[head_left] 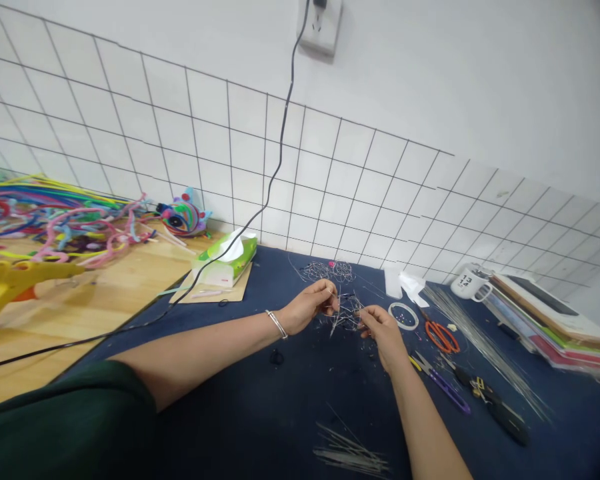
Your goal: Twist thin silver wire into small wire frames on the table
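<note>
Between my two hands is a tangled piece of thin wirework (349, 311), silvery with some dark parts, held just above the dark blue cloth. My left hand (313, 307), with a bangle at the wrist, pinches its left side between thumb and fingers. On the right side, my right hand (381, 332) grips it with closed fingertips. Just behind it on the cloth lie coils of loose wire (325, 271) with a small pink bit among them. The exact form of the wirework is too fine to make out.
Right of my hands lie a white ring (403, 316), orange-handled scissors (442, 337), purple snips (445, 387), black-handled pliers (503, 413) and long wires (485, 347). Short wires (353, 453) lie in front. A black cable (281, 160) hangs across the left side, near a tissue pack (227, 260).
</note>
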{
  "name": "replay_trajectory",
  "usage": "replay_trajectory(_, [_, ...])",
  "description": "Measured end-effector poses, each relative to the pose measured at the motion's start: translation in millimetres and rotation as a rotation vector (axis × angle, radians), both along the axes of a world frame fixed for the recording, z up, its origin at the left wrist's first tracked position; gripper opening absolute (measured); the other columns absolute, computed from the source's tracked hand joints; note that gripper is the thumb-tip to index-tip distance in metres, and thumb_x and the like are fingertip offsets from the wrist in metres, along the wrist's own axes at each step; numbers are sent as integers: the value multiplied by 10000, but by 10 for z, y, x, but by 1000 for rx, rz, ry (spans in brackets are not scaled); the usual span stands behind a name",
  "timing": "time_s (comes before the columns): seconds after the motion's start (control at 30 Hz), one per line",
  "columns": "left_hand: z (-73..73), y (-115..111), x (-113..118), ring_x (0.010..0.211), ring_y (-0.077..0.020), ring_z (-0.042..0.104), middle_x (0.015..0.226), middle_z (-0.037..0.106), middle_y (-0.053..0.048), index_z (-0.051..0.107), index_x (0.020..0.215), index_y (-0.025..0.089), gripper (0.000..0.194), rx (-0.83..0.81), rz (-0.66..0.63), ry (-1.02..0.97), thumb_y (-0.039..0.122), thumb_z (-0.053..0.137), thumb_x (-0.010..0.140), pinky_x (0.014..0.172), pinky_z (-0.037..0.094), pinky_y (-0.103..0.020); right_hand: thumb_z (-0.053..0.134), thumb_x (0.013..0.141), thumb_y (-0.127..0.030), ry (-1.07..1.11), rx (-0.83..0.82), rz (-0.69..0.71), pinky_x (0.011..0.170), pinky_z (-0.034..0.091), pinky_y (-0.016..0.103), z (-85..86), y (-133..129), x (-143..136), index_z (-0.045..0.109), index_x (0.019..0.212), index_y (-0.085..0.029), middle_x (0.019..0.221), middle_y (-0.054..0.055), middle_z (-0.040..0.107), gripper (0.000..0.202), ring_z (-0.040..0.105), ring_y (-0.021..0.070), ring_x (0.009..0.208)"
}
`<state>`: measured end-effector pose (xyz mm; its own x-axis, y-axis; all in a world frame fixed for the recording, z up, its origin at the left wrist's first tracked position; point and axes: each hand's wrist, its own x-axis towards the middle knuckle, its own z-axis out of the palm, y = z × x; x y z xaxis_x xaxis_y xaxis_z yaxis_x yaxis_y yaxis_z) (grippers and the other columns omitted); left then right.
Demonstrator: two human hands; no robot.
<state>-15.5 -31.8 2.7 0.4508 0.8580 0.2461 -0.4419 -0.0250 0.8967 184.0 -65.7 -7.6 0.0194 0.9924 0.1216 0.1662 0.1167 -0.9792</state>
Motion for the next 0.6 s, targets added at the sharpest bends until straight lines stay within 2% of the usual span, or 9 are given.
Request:
replay_trajectory(0.17, [-2, 10, -6, 644, -141, 558, 750, 587, -48, 495, 881, 163, 203, -53, -67, -65, 348, 521, 802, 657, 433, -288, 597, 701, -495, 0, -9, -11, 506, 416, 236, -20, 9, -11, 599, 766, -193, 656, 9, 560, 309, 544, 165, 639])
replay_trajectory(0.33, [27, -15, -14, 535, -108, 506, 753, 590, -47, 504, 894, 162, 175, -76, -82, -64, 311, 500, 803, 540, 392, -247, 589, 696, -517, -30, 37, -42, 504, 413, 243, -12, 0, -28, 602, 762, -195, 658, 15, 572, 328, 541, 171, 633])
replay_trajectory(0.47, [64, -40, -19, 605, -115, 535, 762, 584, -38, 520, 850, 158, 106, -83, -104, -99, 213, 518, 759, 622, 413, -264, 587, 696, -516, -95, 54, -34, 500, 412, 252, -10, -6, -56, 598, 733, -203, 631, 9, 577, 315, 525, 166, 595])
replay_trajectory(0.6, [56, -31, -19, 679, -126, 561, 779, 579, -28, 526, 828, 156, 124, -34, -73, -45, 170, 583, 719, 678, 413, -274, 587, 702, -501, -97, 70, -33, 501, 419, 255, -27, -2, -68, 597, 732, -210, 633, 5, 572, 293, 532, 173, 615])
